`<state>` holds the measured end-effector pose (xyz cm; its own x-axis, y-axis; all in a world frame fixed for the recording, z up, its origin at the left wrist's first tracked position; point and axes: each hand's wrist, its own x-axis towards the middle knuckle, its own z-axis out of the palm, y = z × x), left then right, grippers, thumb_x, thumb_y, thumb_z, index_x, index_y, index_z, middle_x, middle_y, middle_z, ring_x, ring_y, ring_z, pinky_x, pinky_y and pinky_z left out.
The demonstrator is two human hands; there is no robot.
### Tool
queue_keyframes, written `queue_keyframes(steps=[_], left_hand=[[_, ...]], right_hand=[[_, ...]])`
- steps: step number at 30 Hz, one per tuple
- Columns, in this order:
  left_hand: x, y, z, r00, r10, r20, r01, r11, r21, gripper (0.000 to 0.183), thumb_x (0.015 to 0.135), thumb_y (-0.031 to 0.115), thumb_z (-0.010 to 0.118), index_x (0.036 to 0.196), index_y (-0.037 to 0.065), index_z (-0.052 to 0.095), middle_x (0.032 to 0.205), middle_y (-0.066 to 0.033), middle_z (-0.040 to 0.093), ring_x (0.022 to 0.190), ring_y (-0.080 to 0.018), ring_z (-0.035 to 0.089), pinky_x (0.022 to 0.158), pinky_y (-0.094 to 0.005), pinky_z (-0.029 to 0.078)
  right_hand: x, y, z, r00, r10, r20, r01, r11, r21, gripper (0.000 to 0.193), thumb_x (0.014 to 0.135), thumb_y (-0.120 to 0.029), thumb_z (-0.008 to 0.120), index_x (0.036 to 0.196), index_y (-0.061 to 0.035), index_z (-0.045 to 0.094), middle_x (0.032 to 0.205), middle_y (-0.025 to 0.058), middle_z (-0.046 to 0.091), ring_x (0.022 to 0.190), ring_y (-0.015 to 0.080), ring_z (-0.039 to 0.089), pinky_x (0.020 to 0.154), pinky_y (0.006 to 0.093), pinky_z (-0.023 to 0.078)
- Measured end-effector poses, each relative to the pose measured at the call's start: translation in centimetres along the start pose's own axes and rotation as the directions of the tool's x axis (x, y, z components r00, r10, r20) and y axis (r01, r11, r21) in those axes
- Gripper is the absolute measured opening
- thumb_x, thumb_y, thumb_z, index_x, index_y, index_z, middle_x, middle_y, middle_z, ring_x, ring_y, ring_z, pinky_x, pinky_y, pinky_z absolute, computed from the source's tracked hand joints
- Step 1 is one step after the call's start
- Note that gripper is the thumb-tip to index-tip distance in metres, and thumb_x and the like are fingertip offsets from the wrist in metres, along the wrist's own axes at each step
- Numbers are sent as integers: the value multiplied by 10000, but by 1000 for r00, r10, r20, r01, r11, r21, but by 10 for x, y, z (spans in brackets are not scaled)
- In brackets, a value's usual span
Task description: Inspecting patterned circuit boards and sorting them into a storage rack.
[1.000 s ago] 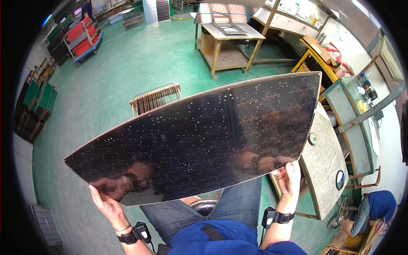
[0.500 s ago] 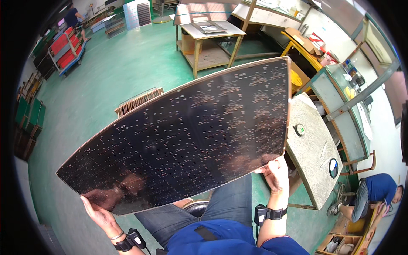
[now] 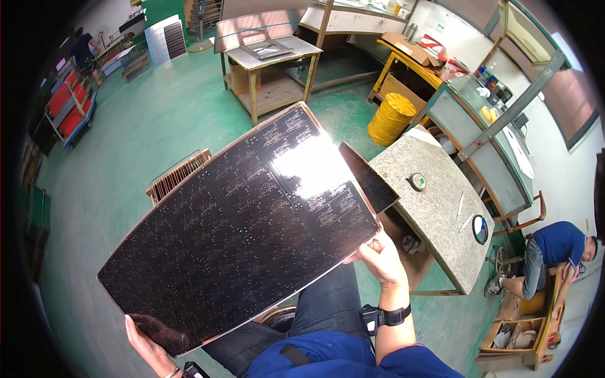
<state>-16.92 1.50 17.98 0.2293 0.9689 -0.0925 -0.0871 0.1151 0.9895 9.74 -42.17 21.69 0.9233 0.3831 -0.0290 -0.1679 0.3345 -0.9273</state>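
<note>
Seen from the head camera, a worker holds a large dark panel [image 3: 233, 246] dotted with pale specks and fine traces, slanted across the lap with its far right end raised toward a workbench [image 3: 274, 51]. The left hand [image 3: 150, 348] is clasped on the panel's near left edge, its fingers partly hidden by the sheet; the right hand [image 3: 380, 259], above a black wrist strap [image 3: 394, 316], is clamped on the near right corner. A white glare blazes on the panel's right half. Behind that end, a second dark sheet [image 3: 372, 179] reaches to the edge of a speckled table [image 3: 435, 236], where a small round object with a green center [image 3: 418, 182] and a dark-rimmed disc [image 3: 479, 229] lie well apart. A slatted wooden rack [image 3: 179, 175] shows past the panel's far left edge, and a yellow drum [image 3: 392, 120] stands beyond the table. At right, another person [image 3: 558, 247] in a blue top bends over an open wooden box [image 3: 515, 340]; a cart with red contents [image 3: 68, 107] stands at far left.
</note>
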Motion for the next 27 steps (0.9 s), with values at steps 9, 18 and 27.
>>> queue_keyframes(steps=[9,18,27], left_hand=[[8,-16,-10,999,-36,33,35,999,20,361,900,208,546,1181,-19,530,1128,-47,547,1053,-116,491,950,-256,355],[11,-4,-13,997,4,72,-4,1000,-4,384,909,261,548,1168,-22,525,1114,-47,539,1039,-107,483,949,-250,349],[-17,26,8,997,49,59,-50,999,12,324,913,277,544,1084,2,552,1058,-29,536,999,-100,477,915,-244,351]], right_hand=[[-1,1,-5,998,9,63,-8,1000,-24,585,844,-149,620,1329,12,335,1110,159,569,917,243,613,741,381,550],[8,-2,-16,994,-90,-68,97,991,92,499,898,-268,554,1244,75,444,1153,146,576,1016,180,577,888,286,446],[-4,-7,-22,997,-40,-61,26,977,-211,300,848,-153,641,1093,13,588,940,43,646,811,76,580,739,215,460]])
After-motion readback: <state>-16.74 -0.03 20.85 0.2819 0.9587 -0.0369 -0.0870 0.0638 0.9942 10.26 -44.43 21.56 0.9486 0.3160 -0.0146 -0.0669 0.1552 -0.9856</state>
